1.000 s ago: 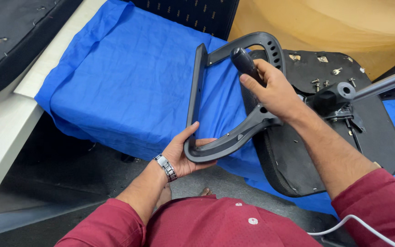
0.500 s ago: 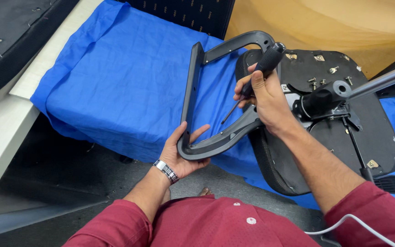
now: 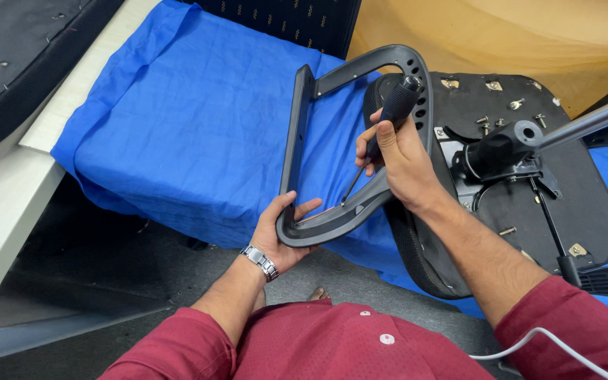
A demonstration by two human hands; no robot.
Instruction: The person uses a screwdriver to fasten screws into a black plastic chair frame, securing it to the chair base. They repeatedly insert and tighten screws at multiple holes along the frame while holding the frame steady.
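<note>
A dark grey looped chair armrest (image 3: pixel 297 141) stands on edge beside an upturned black chair seat (image 3: pixel 564 176). My left hand (image 3: pixel 283 236) cups the armrest's lower corner from underneath. My right hand (image 3: pixel 399 158) grips a screwdriver (image 3: pixel 392 112) by its black handle. Its thin shaft slants down inside the loop, and the tip meets the inner face of the armrest's lower bar. A metal watch (image 3: pixel 260 262) is on my left wrist.
A blue cloth (image 3: pixel 177 134) covers the table under the parts. The seat's underside carries a metal mechanism with a silver column (image 3: pixel 585 123) and several loose screws. A black cushion (image 3: pixel 15 63) lies at the far left. A white cable (image 3: pixel 550 345) crosses my right sleeve.
My right hand turned the screwdriver from handle-up over the armrest to tip-down inside the loop, onto the lower bar. My left hand kept its hold on the corner.
</note>
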